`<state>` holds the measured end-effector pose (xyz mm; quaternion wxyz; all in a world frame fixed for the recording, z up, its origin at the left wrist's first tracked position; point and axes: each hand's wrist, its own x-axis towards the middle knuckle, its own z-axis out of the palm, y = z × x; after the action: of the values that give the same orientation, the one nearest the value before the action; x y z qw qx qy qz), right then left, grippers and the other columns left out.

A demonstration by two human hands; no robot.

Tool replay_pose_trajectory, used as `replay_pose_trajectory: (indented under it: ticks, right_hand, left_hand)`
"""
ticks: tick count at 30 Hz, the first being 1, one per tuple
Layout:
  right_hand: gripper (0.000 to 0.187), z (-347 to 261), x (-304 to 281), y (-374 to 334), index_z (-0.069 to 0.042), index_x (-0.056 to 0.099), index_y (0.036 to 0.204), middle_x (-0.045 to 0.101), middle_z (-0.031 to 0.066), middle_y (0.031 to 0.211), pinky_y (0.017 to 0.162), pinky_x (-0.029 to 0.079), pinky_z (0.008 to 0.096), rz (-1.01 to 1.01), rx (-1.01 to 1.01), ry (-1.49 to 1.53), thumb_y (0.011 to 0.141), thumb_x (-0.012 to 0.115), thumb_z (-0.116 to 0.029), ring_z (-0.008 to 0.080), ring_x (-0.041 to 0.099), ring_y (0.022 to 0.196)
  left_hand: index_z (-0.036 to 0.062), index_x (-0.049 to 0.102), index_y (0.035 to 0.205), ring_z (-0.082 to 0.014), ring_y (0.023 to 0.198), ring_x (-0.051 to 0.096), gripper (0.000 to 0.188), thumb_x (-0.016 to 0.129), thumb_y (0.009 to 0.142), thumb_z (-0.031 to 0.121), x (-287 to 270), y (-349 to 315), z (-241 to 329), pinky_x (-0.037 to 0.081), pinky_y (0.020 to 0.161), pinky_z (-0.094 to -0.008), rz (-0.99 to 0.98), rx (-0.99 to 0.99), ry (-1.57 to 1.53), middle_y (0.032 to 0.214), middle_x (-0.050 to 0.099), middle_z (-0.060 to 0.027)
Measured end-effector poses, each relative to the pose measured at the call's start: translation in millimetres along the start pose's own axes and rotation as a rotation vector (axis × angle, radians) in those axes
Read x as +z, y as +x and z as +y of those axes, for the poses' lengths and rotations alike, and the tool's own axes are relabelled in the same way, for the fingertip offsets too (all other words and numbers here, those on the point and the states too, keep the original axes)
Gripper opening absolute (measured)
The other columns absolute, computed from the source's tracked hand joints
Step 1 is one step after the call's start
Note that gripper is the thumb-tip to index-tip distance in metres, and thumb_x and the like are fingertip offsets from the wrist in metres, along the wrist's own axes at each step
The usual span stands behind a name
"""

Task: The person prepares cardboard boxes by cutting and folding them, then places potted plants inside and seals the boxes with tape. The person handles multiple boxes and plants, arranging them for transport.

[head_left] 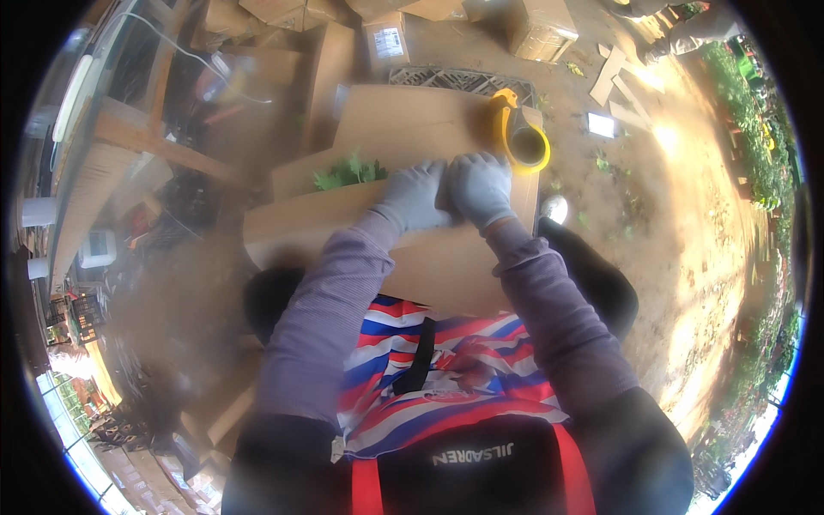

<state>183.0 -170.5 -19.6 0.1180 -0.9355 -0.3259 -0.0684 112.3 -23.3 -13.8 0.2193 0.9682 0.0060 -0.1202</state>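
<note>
The dirt floor, sunlit at right, carries cardboard strips and, farther off, shipping boxes. In mid-view, a part-open carton shows green leaves; left grip and right grip, both gloved, clasp its flaps beside a yellow tape dispenser.

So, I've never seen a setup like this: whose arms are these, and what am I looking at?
There's no robot here, just a person. A wide fisheye camera on their head looks down, which bends the edges. The gloved left hand and right hand meet on a cardboard box; their fingertips are hidden, so I can't tell exactly what they grip. Green leaves show inside it. A yellow tape dispenser is at its far right corner, and a dark lattice crate shows beyond.
</note>
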Motion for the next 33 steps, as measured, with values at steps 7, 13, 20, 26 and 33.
replay_pose_trajectory:
  ticks: [7,13,20,26,33]
  right_hand:
    - [0.019,-17.9,-21.3,-1.4,-0.012,0.069,0.078,0.069,0.0067,0.082,0.078,0.047,0.0422,0.034,-0.005,0.002,0.085,0.052,-0.017,0.0301,0.065,0.083]
    - [0.027,-21.0,-10.6,72.2,-0.009,0.072,0.091,0.071,0.0126,0.095,0.082,0.049,0.0453,-0.600,0.187,-0.122,0.086,0.048,-0.019,0.0347,0.066,0.094]
    - [0.042,-15.0,11.1,85.5,-0.011,0.058,0.126,0.060,0.0181,0.124,0.092,0.046,0.0494,-0.471,0.327,-0.012,0.088,0.044,-0.019,0.0377,0.061,0.108]
    - [0.048,-19.5,8.9,69.8,-0.011,0.048,0.135,0.053,0.0169,0.133,0.093,0.045,0.0519,-0.300,0.337,0.002,0.088,0.048,-0.021,0.0431,0.058,0.109]
    - [0.027,-23.1,-7.4,43.8,-0.009,0.071,0.079,0.070,0.0135,0.094,0.083,0.050,0.0439,-0.326,0.349,0.124,0.087,0.055,-0.029,0.0338,0.065,0.092]
  left_hand:
    - [0.0040,0.065,0.117,-0.0353,0.114,0.059,0.056,0.043,0.096,0.051,-17.8,-0.3,-163.7,0.043,0.097,-0.0427,-0.494,-0.139,0.053,0.124,0.064,-0.0162]
    - [0.0030,0.067,0.114,-0.0356,0.113,0.060,0.070,0.056,0.083,0.065,-30.7,14.2,-153.6,0.042,0.099,-0.0420,-0.199,-0.405,-0.083,0.121,0.065,-0.0191]
    - [0.0111,0.073,0.103,-0.0303,0.102,0.065,0.060,0.062,0.079,0.066,-39.7,22.9,-169.4,0.044,0.096,-0.0454,-0.071,-0.633,0.171,0.105,0.070,-0.0167]
    - [0.0122,0.076,0.087,-0.0325,0.083,0.070,0.031,0.062,0.086,0.040,-21.8,69.9,-75.4,0.052,0.073,-0.0463,0.213,-0.233,0.124,0.088,0.073,-0.0125]
    - [0.0093,0.071,0.073,-0.0328,0.069,0.067,0.014,0.058,0.077,0.013,4.1,58.6,-13.9,0.052,0.064,-0.0457,0.387,-0.031,0.093,0.071,0.068,-0.0135]
